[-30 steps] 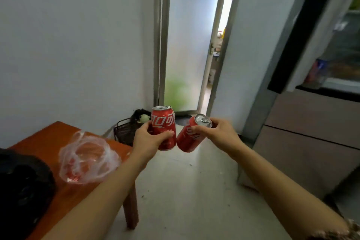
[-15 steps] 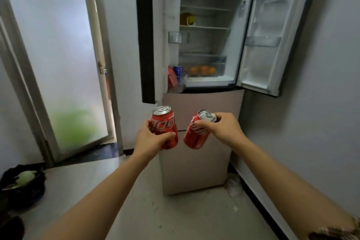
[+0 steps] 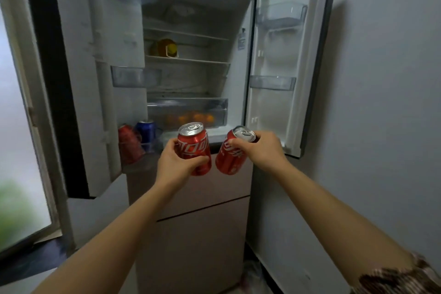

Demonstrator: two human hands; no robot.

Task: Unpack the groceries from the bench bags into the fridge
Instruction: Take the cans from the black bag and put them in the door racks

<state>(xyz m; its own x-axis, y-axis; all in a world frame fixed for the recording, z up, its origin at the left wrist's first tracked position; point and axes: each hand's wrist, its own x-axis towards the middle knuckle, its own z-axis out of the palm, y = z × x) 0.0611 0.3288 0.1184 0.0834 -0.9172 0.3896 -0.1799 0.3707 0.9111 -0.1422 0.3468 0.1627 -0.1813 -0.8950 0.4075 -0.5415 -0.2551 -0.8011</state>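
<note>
The left hand (image 3: 177,164) is gripping an upright can (image 3: 195,148), the right hand (image 3: 261,150) a tilted can (image 3: 230,157), probably nearer the left door's bottom shelf (image 3: 140,148).

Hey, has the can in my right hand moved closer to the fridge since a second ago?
Yes. The red can in the right hand was out by the bench; now it is held just below the open fridge, in front of its crisper drawer.
</note>
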